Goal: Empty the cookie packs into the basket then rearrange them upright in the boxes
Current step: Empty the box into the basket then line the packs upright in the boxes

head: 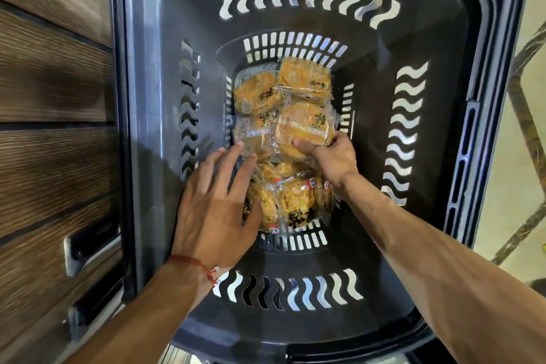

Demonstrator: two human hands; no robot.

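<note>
Fetching packs [283, 204] from the basket [153, 115]
Right hand [335, 155] pinches one pack [305, 124], likely to lift; left hand [215, 201], fingers straight, reaches for more

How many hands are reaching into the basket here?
2. The left hand lies open over the near packs; the right hand pinches a cookie pack at mid-pile.

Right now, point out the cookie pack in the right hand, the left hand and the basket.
cookie pack [304, 127]: head view, middle of its wrapper.
left hand [215, 204]: head view, back of the hand.
basket [437, 38]: head view, bare inner wall.
</note>
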